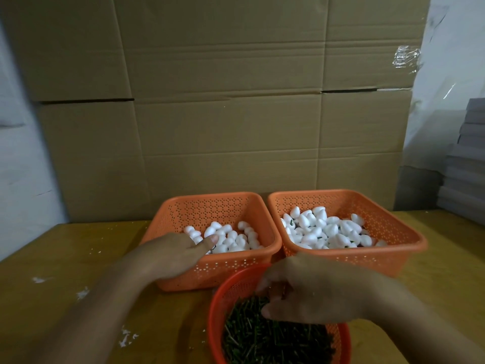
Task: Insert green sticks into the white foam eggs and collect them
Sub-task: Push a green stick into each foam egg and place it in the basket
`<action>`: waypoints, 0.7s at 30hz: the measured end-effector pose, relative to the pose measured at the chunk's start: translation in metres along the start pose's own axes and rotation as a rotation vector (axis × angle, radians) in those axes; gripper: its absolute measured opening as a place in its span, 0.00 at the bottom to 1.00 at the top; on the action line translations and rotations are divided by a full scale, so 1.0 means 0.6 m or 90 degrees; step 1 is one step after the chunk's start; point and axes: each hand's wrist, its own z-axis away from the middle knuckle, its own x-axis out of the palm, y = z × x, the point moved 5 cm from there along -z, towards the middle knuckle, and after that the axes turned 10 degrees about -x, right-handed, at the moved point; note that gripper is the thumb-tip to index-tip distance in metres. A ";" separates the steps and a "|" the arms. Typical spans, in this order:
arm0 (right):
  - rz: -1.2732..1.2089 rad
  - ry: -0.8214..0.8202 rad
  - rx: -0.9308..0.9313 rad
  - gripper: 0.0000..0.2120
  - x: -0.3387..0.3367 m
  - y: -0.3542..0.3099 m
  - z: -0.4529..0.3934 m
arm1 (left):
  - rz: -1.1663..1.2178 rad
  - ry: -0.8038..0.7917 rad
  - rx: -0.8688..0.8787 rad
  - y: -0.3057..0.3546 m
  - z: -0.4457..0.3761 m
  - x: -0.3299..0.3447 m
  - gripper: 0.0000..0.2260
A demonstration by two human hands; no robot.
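Both hands are picking at once. The left hand (181, 248) reaches over the near rim of the left orange basket (265, 252), fingers curled down among the plain white foam eggs (231, 239); whether one is pinched I cannot tell. The right hand (309, 290), just right of that basket, curls into the round red basket (217, 298) of thin green sticks (262, 340); any stick held is hidden. Best to lift a single stick and press it gently, since foam probably dents. Stuck eggs (330, 231) fill the right orange basket (409, 232).

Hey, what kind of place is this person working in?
Probably a small workshop or packing room: stacked cardboard boxes behind a wooden table, with orange baskets of foam eggs sorted in bulk.
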 end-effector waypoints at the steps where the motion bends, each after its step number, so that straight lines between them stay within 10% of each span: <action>1: -0.006 0.001 0.000 0.15 -0.001 0.000 0.000 | 0.006 -0.001 0.020 0.001 -0.004 0.000 0.30; 9: -0.015 0.021 0.017 0.16 -0.006 0.002 0.003 | 0.119 0.141 0.152 -0.007 -0.013 -0.024 0.07; 21: -0.008 0.015 0.008 0.16 -0.004 0.000 0.000 | 0.348 0.299 0.278 0.031 0.033 -0.072 0.16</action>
